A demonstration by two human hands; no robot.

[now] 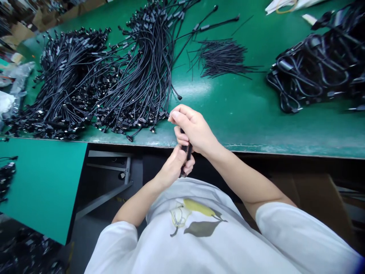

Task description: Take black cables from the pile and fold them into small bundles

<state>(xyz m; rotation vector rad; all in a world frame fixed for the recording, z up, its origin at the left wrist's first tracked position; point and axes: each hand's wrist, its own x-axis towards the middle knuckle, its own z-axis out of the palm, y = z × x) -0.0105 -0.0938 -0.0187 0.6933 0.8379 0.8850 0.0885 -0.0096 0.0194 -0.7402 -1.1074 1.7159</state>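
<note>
Close to my body, just off the table's front edge, my left hand (174, 164) is closed around a folded black cable (186, 149). A connector end of the cable shows below my left fingers. My right hand (195, 127) sits directly above, with its thumb and forefinger pinched together and the other fingers curled at the cable's top. What the pinch holds, if anything, is hidden. Beyond my hands lies a pile of black twist ties (224, 58). Loose black cables (151, 72) with connector ends are heaped to the left of it.
Another cable heap (68, 80) covers the far left of the green table (242, 125). Bundled cables (316, 68) are stacked at the right. A lower green surface (42, 182) stands at the left, with a metal frame (108, 194) beside it. Cardboard (308, 201) is under the table.
</note>
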